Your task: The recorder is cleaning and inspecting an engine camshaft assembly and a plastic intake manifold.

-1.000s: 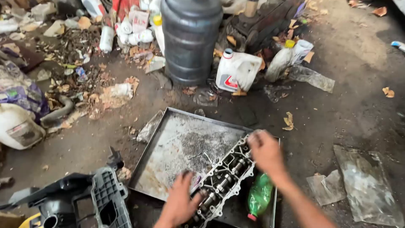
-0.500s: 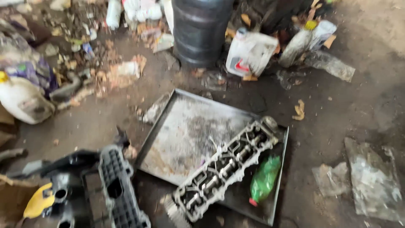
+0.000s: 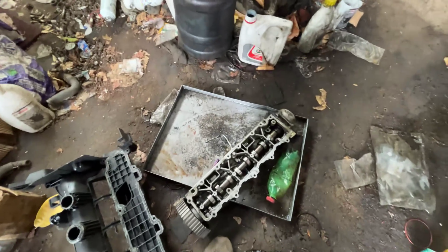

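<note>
Neither the left hand nor the right hand is seen in the head view, so their state cannot be told.

At the centre of the view a long metal cylinder head (image 3: 240, 172) with its camshaft exposed is laid diagonally, running from about 7 o'clock to 1 o'clock. A toothed sprocket (image 3: 189, 219) is fitted at its 7 o'clock end, which overhangs the tray's near edge and rests toward the dirt. The head is carried by a shallow square metal tray (image 3: 186, 130), stained with grime and rust patches, set on the oily ground (image 3: 364, 93).

Just beside the head, at its 4 o'clock side and inside the tray, a green plastic bottle (image 3: 282, 173) with a red cap is laid on its side, cap pointing to 7 o'clock.

At 8 o'clock from the tray, a black plastic intake manifold (image 3: 107, 200) with a ribbed grey flange is seen, close to the tray's corner; a yellow piece (image 3: 46, 211) is lodged at its 9 o'clock side.

At 12 o'clock a dark plastic drum (image 3: 204, 25) is stood upright, with a white oil jug (image 3: 263, 39) just at its 3 o'clock side. At 3 o'clock, well apart from the tray, crumpled clear plastic sheets (image 3: 401, 163) are spread. Litter and dry leaves are scattered toward 10 o'clock, where a white sack (image 3: 23, 109) is lying.
</note>
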